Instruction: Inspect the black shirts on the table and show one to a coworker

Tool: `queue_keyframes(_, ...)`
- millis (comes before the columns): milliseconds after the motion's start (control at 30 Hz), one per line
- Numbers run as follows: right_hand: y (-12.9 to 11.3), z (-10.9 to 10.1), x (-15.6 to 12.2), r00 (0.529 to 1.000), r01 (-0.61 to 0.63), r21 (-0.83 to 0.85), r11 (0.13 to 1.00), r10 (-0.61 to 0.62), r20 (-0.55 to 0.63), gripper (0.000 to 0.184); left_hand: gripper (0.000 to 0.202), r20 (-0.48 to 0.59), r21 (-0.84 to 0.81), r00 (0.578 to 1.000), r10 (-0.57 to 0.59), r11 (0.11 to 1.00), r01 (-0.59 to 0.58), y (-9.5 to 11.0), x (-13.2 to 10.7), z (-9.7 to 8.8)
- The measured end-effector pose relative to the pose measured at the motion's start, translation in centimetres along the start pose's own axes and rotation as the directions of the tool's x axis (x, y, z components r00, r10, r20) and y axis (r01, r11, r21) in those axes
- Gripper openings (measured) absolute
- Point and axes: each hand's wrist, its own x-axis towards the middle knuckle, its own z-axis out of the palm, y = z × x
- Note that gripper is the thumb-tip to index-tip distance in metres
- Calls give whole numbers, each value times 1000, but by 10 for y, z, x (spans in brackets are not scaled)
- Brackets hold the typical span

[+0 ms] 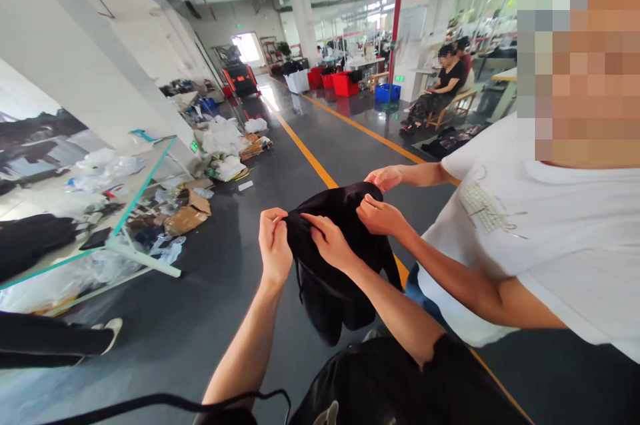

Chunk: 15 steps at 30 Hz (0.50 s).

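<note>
"Black cloth (pixel 340 278), is it? Where is it?"

"Hanging in the air in front of me, between me and a co-worker in a white T-shirt (pixel 500 245), above the grey floor (pixel 210 318)."

"Which way does it run?"

"Its long axis is nearly upright. The top edge is gathered up by our hands, and the lower end droops toward the floor, leaning slightly to my left."

"And your hands?"

"Close together, not touching each other. My left hand (pixel 274 245) pinches the cloth at its left corner, and my right hand (pixel 329 241) pinches the top edge just beside it."

"Anyone else holding it?"

"Yes, the co-worker's hands (pixel 381 215) are on the opposite side, one above the other, well clear of mine."
</note>
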Motion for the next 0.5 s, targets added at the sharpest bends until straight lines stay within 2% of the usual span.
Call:
queue_keyframes(33,-4,13,-2,1000,-4,-8,1000,5,11,43,10,-3,0,1000,-2,1000,2,0,-1,-1)
queue_keyframes(100,-8,26,-4,1000,-15,1,1000,15,22,44,10,-6,0,1000,-7,1000,7,-2,-4,-3)
queue_keyframes(300,-6,21,-14,994,-95,148,984,85,74,42,12,-7,-4,998,-59,998,59,-16,-15,-8)
queue_keyframes(500,-5,26,-31,990,-132,99,986,126,69,47,10,-15,-28,993,-118,993,117,-27,-21,-9)
